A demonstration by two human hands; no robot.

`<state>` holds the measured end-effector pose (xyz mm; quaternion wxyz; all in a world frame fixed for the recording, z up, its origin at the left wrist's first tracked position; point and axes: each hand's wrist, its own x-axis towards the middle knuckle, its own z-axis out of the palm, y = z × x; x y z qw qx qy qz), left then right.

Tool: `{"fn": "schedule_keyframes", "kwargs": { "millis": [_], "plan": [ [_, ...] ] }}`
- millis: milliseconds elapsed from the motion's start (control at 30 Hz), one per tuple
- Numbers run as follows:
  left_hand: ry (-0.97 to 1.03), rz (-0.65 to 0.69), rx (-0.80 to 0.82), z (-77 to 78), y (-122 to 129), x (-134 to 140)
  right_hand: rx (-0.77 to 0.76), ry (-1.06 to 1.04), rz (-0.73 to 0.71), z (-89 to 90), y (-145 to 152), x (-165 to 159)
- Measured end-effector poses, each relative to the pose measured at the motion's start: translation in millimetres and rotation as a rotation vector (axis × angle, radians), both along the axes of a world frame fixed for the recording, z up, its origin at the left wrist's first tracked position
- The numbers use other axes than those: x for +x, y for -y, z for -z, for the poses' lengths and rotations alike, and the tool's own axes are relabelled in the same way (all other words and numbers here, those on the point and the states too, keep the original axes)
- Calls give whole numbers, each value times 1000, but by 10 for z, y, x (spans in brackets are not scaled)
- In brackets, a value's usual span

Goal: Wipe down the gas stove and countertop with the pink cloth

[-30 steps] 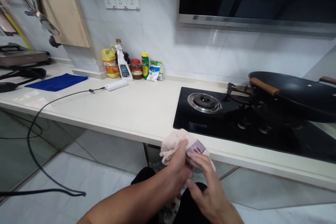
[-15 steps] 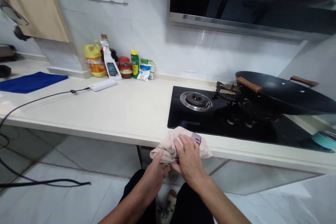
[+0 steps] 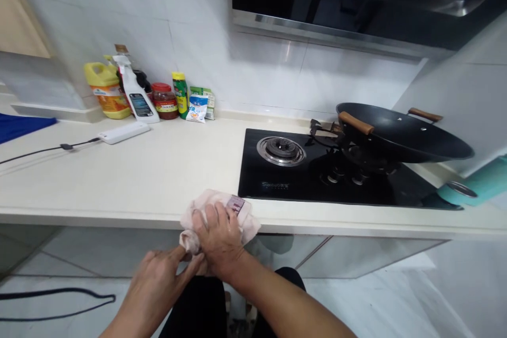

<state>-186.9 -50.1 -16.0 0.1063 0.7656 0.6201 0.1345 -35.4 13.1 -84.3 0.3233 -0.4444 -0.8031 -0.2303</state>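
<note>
A pale pink cloth [image 3: 208, 198] with a purple label lies bunched over the front edge of the white countertop [image 3: 119, 179], just left of the black gas stove [image 3: 269, 186]. My right hand [image 3: 219, 237] presses on top of it, fingers bent into the fabric. Lower and to the left, my left hand [image 3: 160, 277] pinches a twisted end of the same cloth between thumb and fingers. The undersides of the folds are hidden by my hands.
A black wok [image 3: 396, 134] with wooden handles rests on the right burner. Along the wall stand a yellow jug [image 3: 106, 92], a spray bottle [image 3: 137, 92], a red-lidded jar [image 3: 164, 101] and packets. A white power bank [image 3: 124, 133] with a cable lies at left; the range hood [image 3: 336, 0] hangs above.
Both hands and the cloth have shifted left along the counter edge, away from the stove. The left hand now sits farther from the right hand. The camera view has also shifted.
</note>
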Motion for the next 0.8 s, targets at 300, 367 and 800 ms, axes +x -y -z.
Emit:
{"fn": "schedule_keyframes", "kwargs": {
  "millis": [300, 367, 800],
  "plan": [
    [104, 55, 200, -183, -71, -3, 102, -88, -46, 44, 148, 680],
    [195, 116, 403, -188, -169, 50, 110, -110, -21, 17, 230, 961],
    [130, 1, 670, -185, -1203, 9, 60, 23, 430, 96, 713, 3284]
  ]
}}
